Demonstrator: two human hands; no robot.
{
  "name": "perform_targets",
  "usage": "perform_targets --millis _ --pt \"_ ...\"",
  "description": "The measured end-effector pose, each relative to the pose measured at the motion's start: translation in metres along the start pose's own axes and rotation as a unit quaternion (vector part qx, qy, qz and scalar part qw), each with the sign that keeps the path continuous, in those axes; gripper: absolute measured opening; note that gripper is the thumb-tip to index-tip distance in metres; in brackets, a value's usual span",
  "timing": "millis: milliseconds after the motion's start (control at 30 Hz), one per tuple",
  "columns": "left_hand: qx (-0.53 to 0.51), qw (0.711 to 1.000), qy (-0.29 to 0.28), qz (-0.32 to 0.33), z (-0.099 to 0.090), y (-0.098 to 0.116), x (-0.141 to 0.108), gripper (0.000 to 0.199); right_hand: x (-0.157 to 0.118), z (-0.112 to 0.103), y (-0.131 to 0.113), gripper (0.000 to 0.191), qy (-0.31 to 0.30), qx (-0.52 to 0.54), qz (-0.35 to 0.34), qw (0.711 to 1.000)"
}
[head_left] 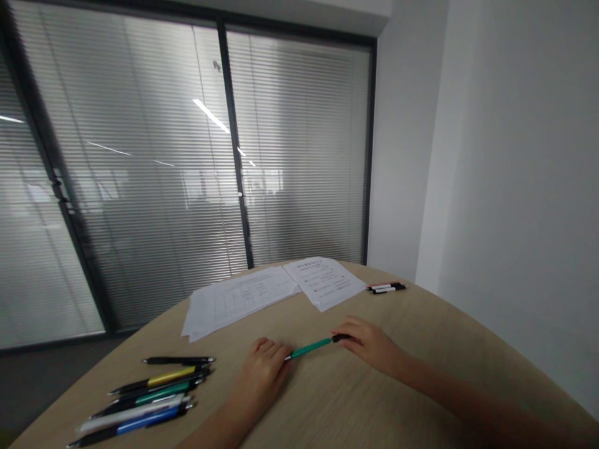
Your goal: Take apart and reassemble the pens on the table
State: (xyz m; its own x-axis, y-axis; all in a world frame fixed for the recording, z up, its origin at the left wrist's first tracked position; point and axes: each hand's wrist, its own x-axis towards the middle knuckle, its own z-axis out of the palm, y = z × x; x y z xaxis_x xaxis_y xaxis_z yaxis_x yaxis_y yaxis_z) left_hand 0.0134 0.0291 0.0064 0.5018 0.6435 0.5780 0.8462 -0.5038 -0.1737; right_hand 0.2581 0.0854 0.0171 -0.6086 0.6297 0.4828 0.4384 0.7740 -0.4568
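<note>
A green pen with a black end [311, 348] lies across the space between my hands, just above the light wood tabletop [337, 399]. My left hand [264, 372] is curled at the pen's lower left tip, with the fingers closed on it. My right hand [367, 343] pinches the black end of the pen between its fingertips. Both palms are partly hidden from this angle.
To the left lies a loose pile of several pens [145, 399] in black, yellow, green, white and blue. Printed paper sheets [243, 302] and a second sheet stack [324, 282] lie beyond my hands, with two black-and-white pens [386, 287] to their right. Glass panels with blinds [140, 187] stand behind the table.
</note>
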Motion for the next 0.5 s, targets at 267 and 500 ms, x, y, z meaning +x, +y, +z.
perform_targets --millis 267,500 --pt "0.006 1.000 -0.008 0.009 0.0019 -0.0008 -0.0009 0.013 0.0004 0.0035 -0.0029 0.036 0.026 0.059 0.050 0.997" --pt "0.008 0.999 0.008 0.031 0.0002 -0.0009 0.0003 0.013 -0.0009 0.0024 -0.0096 0.031 0.035 0.059 0.056 0.996"
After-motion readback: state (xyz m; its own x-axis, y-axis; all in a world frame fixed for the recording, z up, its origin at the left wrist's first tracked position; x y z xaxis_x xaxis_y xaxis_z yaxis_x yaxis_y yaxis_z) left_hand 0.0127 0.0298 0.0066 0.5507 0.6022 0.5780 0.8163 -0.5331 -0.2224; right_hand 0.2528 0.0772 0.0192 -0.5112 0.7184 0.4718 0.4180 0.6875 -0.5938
